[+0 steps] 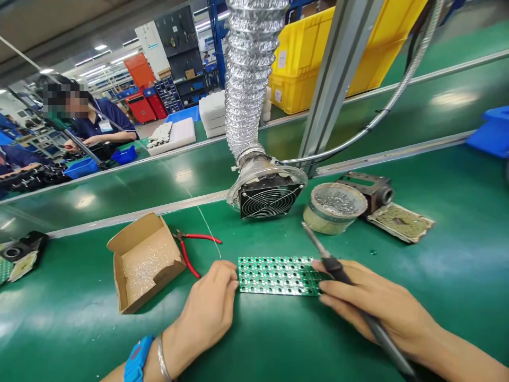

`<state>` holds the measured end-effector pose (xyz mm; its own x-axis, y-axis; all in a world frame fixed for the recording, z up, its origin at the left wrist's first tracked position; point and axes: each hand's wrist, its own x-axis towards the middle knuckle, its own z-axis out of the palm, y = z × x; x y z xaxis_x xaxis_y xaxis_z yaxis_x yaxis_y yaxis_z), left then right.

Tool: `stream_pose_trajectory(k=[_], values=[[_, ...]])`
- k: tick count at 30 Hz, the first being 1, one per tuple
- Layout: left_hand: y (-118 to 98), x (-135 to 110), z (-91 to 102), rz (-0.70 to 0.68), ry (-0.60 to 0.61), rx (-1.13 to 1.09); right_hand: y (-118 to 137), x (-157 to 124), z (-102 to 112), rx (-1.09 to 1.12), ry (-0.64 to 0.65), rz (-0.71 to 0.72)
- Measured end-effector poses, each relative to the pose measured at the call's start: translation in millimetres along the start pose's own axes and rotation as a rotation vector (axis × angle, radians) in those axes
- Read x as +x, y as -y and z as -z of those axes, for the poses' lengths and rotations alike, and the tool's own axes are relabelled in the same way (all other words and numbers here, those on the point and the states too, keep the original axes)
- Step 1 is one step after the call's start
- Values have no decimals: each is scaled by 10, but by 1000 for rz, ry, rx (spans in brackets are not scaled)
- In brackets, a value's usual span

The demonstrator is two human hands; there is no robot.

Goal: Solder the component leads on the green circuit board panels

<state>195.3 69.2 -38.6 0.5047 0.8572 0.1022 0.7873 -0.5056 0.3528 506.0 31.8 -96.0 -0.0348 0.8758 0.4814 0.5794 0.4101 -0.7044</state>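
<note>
- While closing the left hand (214, 297) on the left edge of the green circuit board (274, 276), gripping the soldering iron (336, 268) in the right hand (369, 297) and touching the board's right end with that hand's fingertips.
- Holding the board flat on the green bench (278, 339), between both hands.
- Pointing the iron's tip toward the far left, in front of the round tub (332, 225) of metal bits.
- Wearing a blue strap (139, 358) and a metal bangle (161, 358) on the left wrist.
- Facing a black fan (270, 201) beyond the board, hanging under a silvery duct (248, 69).
- Lying to the left: cardboard box (141, 233) with small bits inside, and red-handled pliers (185, 253) just beside its right side.
- Standing to the far right, near the tub: dark metal holder (369, 188) with a sponge tray (401, 220).
- Working at the far left: person (105, 122) in a dark blue shirt.
</note>
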Motion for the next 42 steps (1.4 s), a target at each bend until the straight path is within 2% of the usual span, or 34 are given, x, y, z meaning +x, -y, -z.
stream_pose_trajectory(k=[2,4,7,10,12,15,18,21,23,26,30,35,42], values=[[-39,-52,-64,-28,-14,-161,47,131,-88,-47,169,241],[-22,-62,-115,-13,-30,-236,42,214,-155,-144,234,411],[80,-38,-140,23,-78,-278,25,270,-237,-228,239,498],[167,-36,-120,5,-151,-228,108,311,-287,-304,220,544],[163,-62,-105,-68,-206,-154,233,337,-318,-295,184,551],[63,-118,-99,-235,-249,-74,445,350,-414,-112,157,521],[-43,-149,-104,-313,-281,-52,562,342,-560,33,210,509],[-46,-139,-94,-311,-327,-55,572,354,-663,127,301,557],[10,-123,-76,-304,-304,-74,548,393,-665,160,301,577],[116,-117,-47,-272,-251,-70,462,504,-566,168,265,620],[182,-138,-40,-210,-214,-79,226,677,-382,64,312,717],[180,-99,-82,-159,-140,-185,54,637,-291,-119,309,595],[300,40,-120,-86,-85,-238,211,271,-224,-22,313,500]])
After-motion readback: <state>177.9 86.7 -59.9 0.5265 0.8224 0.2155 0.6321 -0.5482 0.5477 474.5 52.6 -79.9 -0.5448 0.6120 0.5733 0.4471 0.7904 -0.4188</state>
